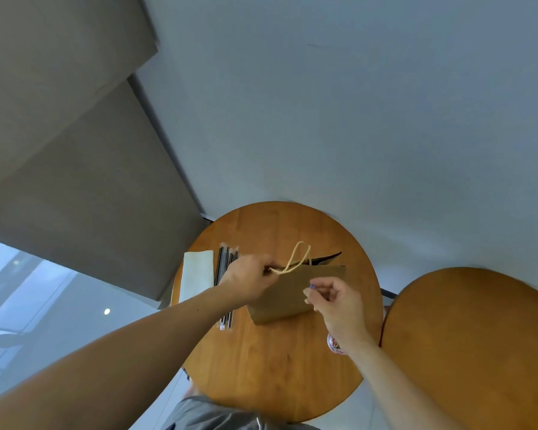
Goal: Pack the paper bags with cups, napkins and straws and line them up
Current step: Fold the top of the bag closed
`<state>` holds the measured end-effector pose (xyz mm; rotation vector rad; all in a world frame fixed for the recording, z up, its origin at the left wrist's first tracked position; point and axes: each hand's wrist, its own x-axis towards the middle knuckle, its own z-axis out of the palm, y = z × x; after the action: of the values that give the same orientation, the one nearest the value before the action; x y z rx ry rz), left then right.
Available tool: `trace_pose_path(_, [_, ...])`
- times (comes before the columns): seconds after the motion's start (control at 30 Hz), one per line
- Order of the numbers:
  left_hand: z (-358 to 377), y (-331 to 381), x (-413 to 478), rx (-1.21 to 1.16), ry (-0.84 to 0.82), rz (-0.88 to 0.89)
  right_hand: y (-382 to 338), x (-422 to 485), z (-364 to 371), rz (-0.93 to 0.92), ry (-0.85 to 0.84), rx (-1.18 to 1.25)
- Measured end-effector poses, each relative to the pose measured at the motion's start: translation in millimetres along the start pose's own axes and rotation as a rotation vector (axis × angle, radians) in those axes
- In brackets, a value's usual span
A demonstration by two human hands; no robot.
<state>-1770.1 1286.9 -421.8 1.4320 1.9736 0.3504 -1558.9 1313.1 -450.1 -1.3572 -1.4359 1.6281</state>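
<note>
A brown paper bag (288, 294) with cream cord handles (296, 258) stands on the round wooden counter (274, 367), near its middle. Its mouth is parted, showing a dark slit along the top edge. The left hand (248, 279) grips the bag at the left end of its rim, fingers curled over the paper where one cord handle trails out. The right hand (339, 302) hovers just beside the bag's front face with its fingers loosely curled; a small blue speck shows at its fingertips, and I cannot tell whether it is pinching anything. To the left of the bag, partly under the left forearm, lie several black straws in clear wrappers (225, 260), and just beside them a stack of white folded napkins (198, 274) near the counter's left edge. A white cup with a red pattern (334, 344) peeks out from beneath the right wrist, close to the counter's right edge. A second round wooden counter (479, 342) sits to the right.
</note>
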Motion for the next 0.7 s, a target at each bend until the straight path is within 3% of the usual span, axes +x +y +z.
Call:
trace_pose_path(0.33, [-2, -2, -7, -0.099, 0.036, -0.058, -34, 0, 18, 0.005, -0.057, 0.122])
trace_pose_path(0.7, [0, -2, 1, -0.066, 0.04, -0.078, -39, 5, 12, -0.145, -0.095, -0.241])
